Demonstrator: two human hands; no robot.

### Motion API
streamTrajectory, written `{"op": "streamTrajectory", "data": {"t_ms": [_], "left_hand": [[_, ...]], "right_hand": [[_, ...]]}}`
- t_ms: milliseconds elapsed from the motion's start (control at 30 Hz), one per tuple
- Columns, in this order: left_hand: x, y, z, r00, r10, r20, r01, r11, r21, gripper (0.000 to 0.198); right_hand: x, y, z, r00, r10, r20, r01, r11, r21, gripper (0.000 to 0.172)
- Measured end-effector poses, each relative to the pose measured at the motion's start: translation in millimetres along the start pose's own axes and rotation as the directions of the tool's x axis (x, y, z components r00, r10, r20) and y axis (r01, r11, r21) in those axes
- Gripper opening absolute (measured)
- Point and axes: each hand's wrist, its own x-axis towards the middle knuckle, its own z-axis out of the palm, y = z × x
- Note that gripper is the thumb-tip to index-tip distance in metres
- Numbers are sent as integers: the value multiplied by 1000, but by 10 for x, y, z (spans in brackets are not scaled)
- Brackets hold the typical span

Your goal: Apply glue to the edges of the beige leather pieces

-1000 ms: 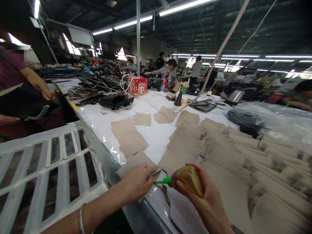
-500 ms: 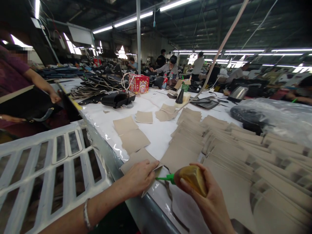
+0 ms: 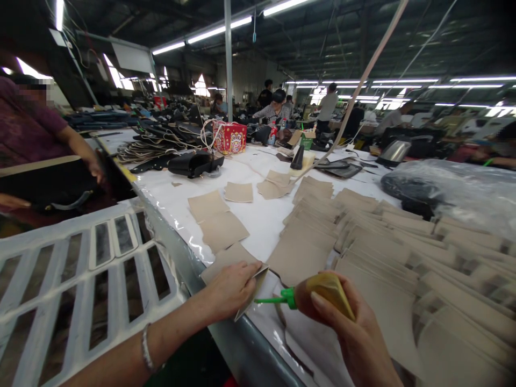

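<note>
At the table's near edge my left hand (image 3: 229,290) holds down a beige sheet piece (image 3: 231,255), its fingers bent over the right-hand side, where an edge stands tilted. In my right hand (image 3: 358,328) is an amber squeeze bottle (image 3: 328,293), lying nearly level with its thin green nozzle (image 3: 278,299) pointing left. The nozzle's tip is close beside the tilted edge, just below my left fingertips; whether they touch I cannot tell. More beige pieces (image 3: 223,230) lie flat beyond my left hand. To the right, overlapping rows of beige pieces (image 3: 374,279) spread over the table.
A white slatted rack (image 3: 76,290) stands left of the table edge (image 3: 169,258). Farther back are a black case (image 3: 193,164), a red box (image 3: 229,137), a black cone (image 3: 297,158) and a steel kettle (image 3: 395,153). A co-worker holding a black bag (image 3: 60,185) stands at left.
My right hand has shifted slightly right and down, and the nozzle tip sits a little lower along the piece's edge. The co-worker at left has lowered the black bag.
</note>
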Motion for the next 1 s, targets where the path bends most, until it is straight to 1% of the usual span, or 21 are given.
{"op": "streamTrajectory", "data": {"t_ms": [67, 133, 200, 300, 333, 400, 467, 533, 600, 633, 700, 767, 800, 933, 1000], "left_hand": [[2, 1, -1, 1000, 7, -3, -7, 1000, -2, 48], [2, 2, 0, 1000, 10, -11, -10, 1000, -8, 47], [2, 0, 4, 1000, 3, -17, -4, 1000, -10, 47], [5, -15, 17, 1000, 0, -23, 0, 1000, -10, 47], [6, -21, 22, 1000, 2, -26, -3, 1000, -11, 47], [7, -30, 30, 999, 9, -31, -9, 1000, -9, 46], [6, -31, 31, 999, 8, -31, -9, 1000, -7, 46], [3, -25, 24, 1000, 6, -24, -6, 1000, -12, 46], [-1, -18, 11, 1000, 6, -22, -6, 1000, -12, 47], [-4, -16, 4, 1000, 8, -22, -9, 1000, -9, 47], [-7, -16, -7, 1000, 15, -18, -15, 1000, -3, 48], [-8, -18, -13, 1000, 19, -16, -20, 1000, -7, 48], [-8, -18, -15, 1000, 19, -18, -19, 1000, -14, 48], [-3, -18, -15, 999, 26, -22, -26, 999, -22, 48], [1, -19, -13, 999, 30, -20, -30, 999, -20, 48]], "right_hand": [[30, 26, 16, 998, -33, -51, 32, 999, -24, 55], [20, 45, 60, 994, -63, -92, 52, 992, -111, 58], [-28, 53, 116, 997, -49, -66, 38, 987, -154, 61], [-117, 30, 187, 1000, 14, -4, -14, 996, -92, 60], [-137, 15, 200, 1000, 23, -4, -23, 998, -66, 59], [-156, -15, 211, 999, 9, -43, -11, 998, -61, 59], [-160, -35, 212, 998, -13, -67, 7, 996, -94, 61], [-171, -43, 218, 1000, 2, -6, -2, 995, -96, 62], [-193, -44, 233, 997, 33, 69, -30, 998, -48, 60], [-204, -44, 243, 996, 42, 74, -40, 999, -25, 59], [-222, -42, 259, 999, 38, 15, -38, 999, -14, 58], [-234, -37, 273, 999, 23, -45, -25, 999, -41, 58], [-241, -34, 279, 999, 18, -46, -20, 998, -55, 58], [-273, -39, 303, 999, 27, 19, -26, 997, -68, 59], [-288, -53, 309, 1000, 25, -8, -26, 996, -80, 60]]}}
